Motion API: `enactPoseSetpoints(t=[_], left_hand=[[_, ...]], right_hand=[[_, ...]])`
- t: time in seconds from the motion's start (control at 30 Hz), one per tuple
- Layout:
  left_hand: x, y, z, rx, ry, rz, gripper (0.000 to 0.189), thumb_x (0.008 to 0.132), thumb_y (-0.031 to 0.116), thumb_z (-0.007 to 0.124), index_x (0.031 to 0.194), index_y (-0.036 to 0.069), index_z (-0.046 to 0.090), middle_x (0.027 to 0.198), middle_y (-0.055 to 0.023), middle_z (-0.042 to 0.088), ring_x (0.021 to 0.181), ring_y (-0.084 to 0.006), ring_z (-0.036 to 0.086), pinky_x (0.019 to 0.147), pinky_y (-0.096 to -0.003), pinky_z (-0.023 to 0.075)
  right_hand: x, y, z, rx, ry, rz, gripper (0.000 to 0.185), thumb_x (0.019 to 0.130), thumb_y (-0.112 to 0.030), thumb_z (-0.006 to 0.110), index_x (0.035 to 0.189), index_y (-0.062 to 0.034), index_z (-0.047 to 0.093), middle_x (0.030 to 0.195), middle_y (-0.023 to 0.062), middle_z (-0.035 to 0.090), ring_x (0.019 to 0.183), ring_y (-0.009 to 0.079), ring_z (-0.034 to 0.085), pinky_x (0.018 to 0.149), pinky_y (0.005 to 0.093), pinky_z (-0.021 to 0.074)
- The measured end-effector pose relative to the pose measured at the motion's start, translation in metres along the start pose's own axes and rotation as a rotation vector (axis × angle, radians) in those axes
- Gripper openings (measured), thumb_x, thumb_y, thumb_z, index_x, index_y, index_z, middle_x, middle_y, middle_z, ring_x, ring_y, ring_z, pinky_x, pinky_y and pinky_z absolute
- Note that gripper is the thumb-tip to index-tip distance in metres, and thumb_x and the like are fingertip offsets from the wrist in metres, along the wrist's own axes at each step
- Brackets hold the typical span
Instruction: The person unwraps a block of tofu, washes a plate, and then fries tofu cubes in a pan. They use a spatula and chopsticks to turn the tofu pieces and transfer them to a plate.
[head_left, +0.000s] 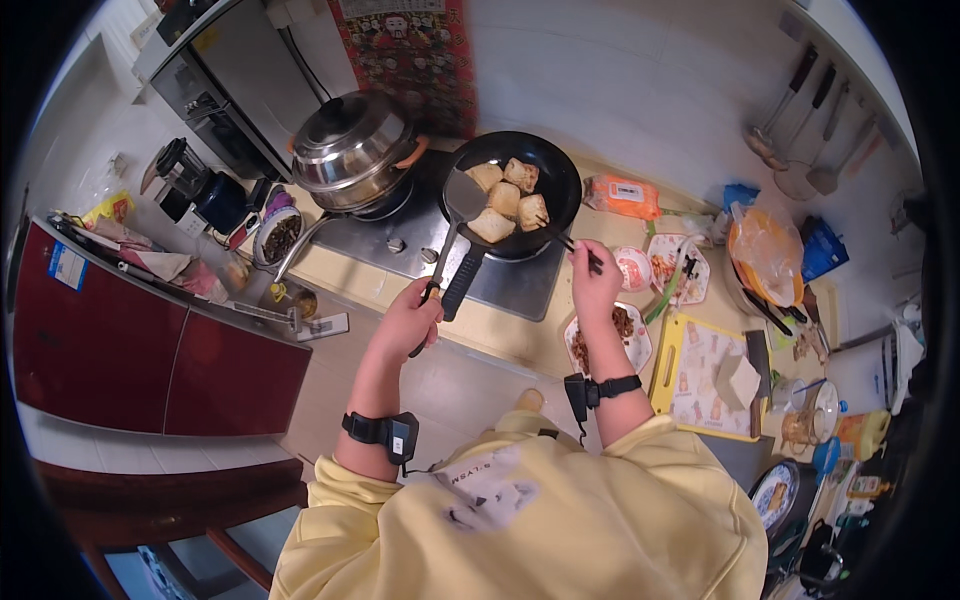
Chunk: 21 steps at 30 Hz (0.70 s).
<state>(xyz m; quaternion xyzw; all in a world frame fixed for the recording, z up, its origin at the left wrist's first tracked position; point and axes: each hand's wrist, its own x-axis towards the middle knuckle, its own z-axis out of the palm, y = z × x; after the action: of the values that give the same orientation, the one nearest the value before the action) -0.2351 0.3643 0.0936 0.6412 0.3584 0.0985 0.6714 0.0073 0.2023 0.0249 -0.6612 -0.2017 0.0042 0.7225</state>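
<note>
My left hand (411, 319) grips the handle of a spatula (463, 196), whose flat blade rests over the left side of a black frying pan (559, 169). Between the fingers of my right hand (598, 274) is a pair of dark chopsticks (564, 241); their tips reach the lower right piece of tofu. Several browned tofu blocks (504, 198) lie in the pan. The pan sits on a steel gas stove (517, 289), its handle (463, 285) pointing towards me, just right of the spatula's shaft.
A lidded steel pot (352, 154) stands left of the pan. At right are a plate of chopped brown food (637, 341), a second plate (701, 281), an orange packet (622, 196), and a yellow-edged cutting board (697, 360) bearing a white tofu block (739, 381). Ladles (780, 112) hang on the wall.
</note>
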Motion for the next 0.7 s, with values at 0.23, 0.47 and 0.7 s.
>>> enactPoseSetpoints(t=[0.23,0.47,0.7], left_hand=[[0.028,0.014,0.003,-0.009,-0.034,-0.043,0.042,0.093,0.009,0.051,0.135,0.001,0.049,0.075,-0.0021,0.056,0.048,-0.0107,0.05,0.043,-0.026,0.04],[0.065,0.013,0.013,0.014,-0.201,-0.092,0.036,0.093,0.009,0.051,0.129,0.001,0.052,0.075,-0.0019,0.057,0.047,-0.012,0.05,0.043,-0.0276,0.039],[0.089,0.014,0.012,-0.049,-0.246,-0.166,0.009,0.09,0.008,0.051,0.095,0.001,0.053,0.073,-0.0054,0.054,0.048,-0.014,0.052,0.043,-0.0294,0.0419]], right_hand=[[0.035,0.04,0.043,-0.286,-0.118,-0.115,0.014,0.093,-0.014,0.068,0.095,-0.0011,0.069,0.084,0.0151,0.067,0.07,0.0254,0.067,0.062,0.0337,0.0525],[0.04,0.038,0.047,-0.387,-0.193,-0.221,0.011,0.093,-0.012,0.067,0.094,-0.0009,0.068,0.085,0.0122,0.066,0.07,0.0213,0.065,0.063,0.0298,0.0514],[0.042,0.032,0.053,-0.475,-0.091,-0.287,0.011,0.094,-0.014,0.066,0.095,-0.0027,0.069,0.088,0.0139,0.066,0.074,0.0291,0.066,0.066,0.0343,0.0528]])
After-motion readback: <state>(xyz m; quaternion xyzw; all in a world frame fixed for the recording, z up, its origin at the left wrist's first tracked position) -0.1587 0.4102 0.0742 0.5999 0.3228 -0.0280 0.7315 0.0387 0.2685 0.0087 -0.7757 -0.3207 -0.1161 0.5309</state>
